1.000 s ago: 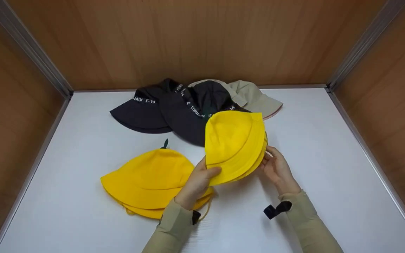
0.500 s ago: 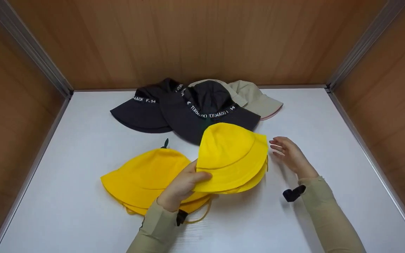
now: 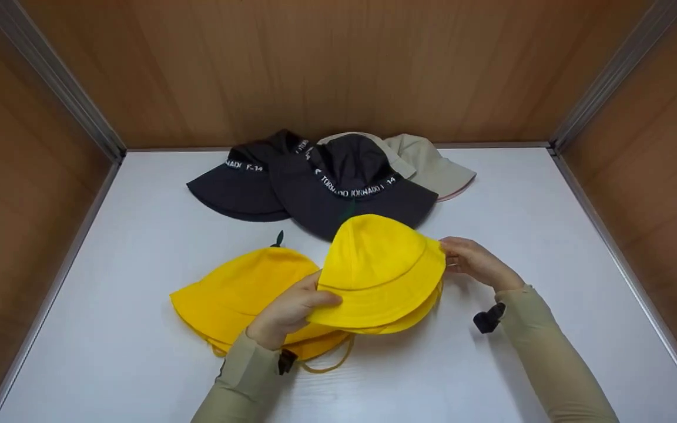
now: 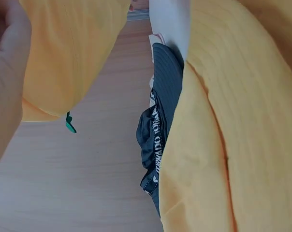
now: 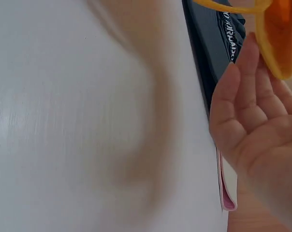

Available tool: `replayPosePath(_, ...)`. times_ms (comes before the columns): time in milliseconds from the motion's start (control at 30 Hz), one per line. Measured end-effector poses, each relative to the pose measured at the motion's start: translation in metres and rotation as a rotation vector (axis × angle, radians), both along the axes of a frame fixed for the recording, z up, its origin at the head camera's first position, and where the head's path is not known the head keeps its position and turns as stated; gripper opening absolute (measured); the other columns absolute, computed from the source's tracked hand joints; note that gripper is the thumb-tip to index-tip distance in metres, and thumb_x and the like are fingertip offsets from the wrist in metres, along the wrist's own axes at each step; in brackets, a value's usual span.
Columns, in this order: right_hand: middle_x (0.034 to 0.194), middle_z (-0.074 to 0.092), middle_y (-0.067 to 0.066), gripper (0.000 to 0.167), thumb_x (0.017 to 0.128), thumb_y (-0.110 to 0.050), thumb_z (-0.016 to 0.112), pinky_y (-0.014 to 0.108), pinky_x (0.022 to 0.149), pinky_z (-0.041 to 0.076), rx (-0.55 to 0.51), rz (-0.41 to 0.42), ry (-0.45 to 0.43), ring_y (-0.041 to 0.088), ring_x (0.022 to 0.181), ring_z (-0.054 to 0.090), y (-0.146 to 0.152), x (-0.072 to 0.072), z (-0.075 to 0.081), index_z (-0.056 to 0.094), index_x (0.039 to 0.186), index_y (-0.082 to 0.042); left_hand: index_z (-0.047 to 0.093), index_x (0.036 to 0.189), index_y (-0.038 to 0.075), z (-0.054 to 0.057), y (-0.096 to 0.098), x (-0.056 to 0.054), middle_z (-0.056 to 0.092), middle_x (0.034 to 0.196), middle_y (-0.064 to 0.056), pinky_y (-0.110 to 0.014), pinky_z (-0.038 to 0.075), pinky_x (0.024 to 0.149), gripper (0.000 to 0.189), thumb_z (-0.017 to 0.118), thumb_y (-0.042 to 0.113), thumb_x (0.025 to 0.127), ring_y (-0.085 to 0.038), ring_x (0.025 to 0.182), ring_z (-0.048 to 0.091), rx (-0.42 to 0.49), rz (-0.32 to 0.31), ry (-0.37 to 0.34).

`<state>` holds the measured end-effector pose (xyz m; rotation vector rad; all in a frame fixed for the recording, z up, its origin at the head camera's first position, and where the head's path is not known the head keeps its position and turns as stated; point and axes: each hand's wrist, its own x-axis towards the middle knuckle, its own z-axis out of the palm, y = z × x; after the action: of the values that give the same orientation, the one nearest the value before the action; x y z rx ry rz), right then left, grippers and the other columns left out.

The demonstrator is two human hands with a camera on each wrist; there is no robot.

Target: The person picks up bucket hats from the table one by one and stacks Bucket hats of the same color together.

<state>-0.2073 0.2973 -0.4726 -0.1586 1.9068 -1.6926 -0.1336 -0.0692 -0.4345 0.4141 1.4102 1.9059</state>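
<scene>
In the head view my left hand (image 3: 285,311) holds a bright yellow brimmed hat (image 3: 374,264) by the left side of its brim, thumb on top. The hat is raised in front of me, crown up, with layered brim edges showing below. My right hand (image 3: 479,264) is at the right corner of the same brim, fingertips at its edge. From the right wrist view, several fingers (image 5: 252,92) lie against the brim while the thumb is hidden. Behind the left hand a deeper yellow hat (image 3: 244,282) lies on the table, with a green leaf-like tip and a cord.
Dark hats (image 3: 315,194) with white lettering overlap one another at the back of the white table (image 3: 121,252). Beige hats (image 3: 426,164) are partly behind them. Wooden panels (image 3: 338,70) enclose the back and both sides.
My left hand has brought the bright yellow hat down and left, tilting its brim more level. My right hand moved off the brim to the right, then came back to its right corner.
</scene>
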Motion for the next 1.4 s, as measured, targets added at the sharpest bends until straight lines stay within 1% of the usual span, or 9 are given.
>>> replayPosePath(200,0.093,0.067,-0.010,0.021,0.099,-0.027,0.047,0.024,0.081,0.051,0.062,-0.008,0.006,0.006,0.084,0.063,-0.003,0.002,0.000,0.063,0.109,-0.017,0.038,0.133,-0.005,-0.008,-0.012,-0.005,0.063,0.100,-0.001,-0.025,0.052,0.082,0.046,0.049,-0.001,0.089,-0.012,0.090,0.063,-0.027,-0.038,-0.004)
replayPosePath(333,0.090,0.068,-0.009,0.015,0.098,-0.020,0.051,0.022,0.078,0.052,0.057,0.012,0.029,0.005,0.081,0.063,-0.006,0.006,0.001,0.065,0.100,-0.016,0.033,0.139,-0.008,-0.010,-0.026,-0.008,0.063,0.105,-0.002,-0.025,0.052,0.084,0.052,0.050,0.000,0.090,-0.012,0.092,0.063,-0.099,-0.032,0.018)
replayPosePath(467,0.087,0.068,-0.008,0.014,0.097,-0.016,0.052,0.021,0.075,0.052,0.061,0.045,0.058,0.005,0.079,0.062,-0.011,0.007,0.003,0.066,0.095,-0.016,0.030,0.141,-0.009,-0.009,-0.042,-0.012,0.064,0.106,-0.003,-0.025,0.051,0.085,0.053,0.050,0.006,0.095,-0.011,0.090,0.062,-0.214,0.024,0.052)
replayPosePath(667,0.087,0.069,-0.008,0.012,0.095,-0.015,0.053,0.021,0.073,0.051,0.051,0.083,0.093,0.005,0.079,0.062,-0.023,0.008,0.011,0.064,0.098,-0.012,0.040,0.137,-0.005,-0.004,-0.065,-0.016,0.069,0.101,-0.004,-0.024,0.051,0.083,0.048,0.052,0.018,0.097,-0.011,0.087,0.065,-0.380,0.141,0.070)
replayPosePath(733,0.088,0.070,-0.008,0.013,0.095,-0.014,0.053,0.022,0.074,0.052,0.048,0.092,0.106,0.006,0.079,0.064,-0.031,0.009,0.015,0.060,0.103,-0.008,0.041,0.136,-0.005,-0.001,-0.074,-0.015,0.069,0.100,-0.004,-0.023,0.051,0.081,0.048,0.053,0.019,0.097,-0.010,0.085,0.065,-0.417,0.163,0.093)
replayPosePath(933,0.089,0.072,-0.009,0.038,0.095,-0.013,0.055,0.023,0.078,0.052,0.077,0.132,0.130,0.006,0.077,0.066,-0.056,0.009,0.029,0.045,0.124,0.008,0.042,0.137,-0.004,0.008,-0.102,-0.015,0.069,0.100,-0.003,-0.021,0.051,0.080,0.050,0.055,0.022,0.096,-0.008,0.083,0.064,-0.486,0.196,0.172)
replayPosePath(1100,0.091,0.071,-0.005,0.037,0.094,-0.014,0.056,0.024,0.077,0.051,0.137,0.148,0.145,0.007,0.076,0.063,-0.082,0.011,0.038,0.049,0.124,0.007,0.046,0.135,-0.004,0.011,-0.127,-0.013,0.068,0.103,0.000,-0.021,0.051,0.077,0.051,0.057,0.026,0.095,-0.005,0.081,0.062,-0.554,0.275,0.190)
replayPosePath(1267,0.093,0.071,0.003,0.034,0.093,-0.016,0.057,0.038,0.084,0.050,0.198,0.189,0.150,0.010,0.077,0.062,-0.113,0.015,0.041,0.052,0.121,0.001,0.049,0.134,-0.004,0.014,-0.153,-0.008,0.068,0.107,0.001,-0.022,0.050,0.074,0.054,0.058,0.032,0.094,-0.004,0.081,0.060,-0.681,0.392,0.169)
replayPosePath(1400,0.091,0.071,0.008,0.029,0.091,-0.013,0.057,0.038,0.082,0.050,0.204,0.249,0.144,0.011,0.076,0.062,-0.131,0.020,0.041,0.052,0.117,0.000,0.050,0.134,-0.003,0.014,-0.168,-0.004,0.064,0.118,-0.005,-0.021,0.049,0.077,0.058,0.058,0.038,0.093,-0.004,0.086,0.058,-0.761,0.433,0.179)
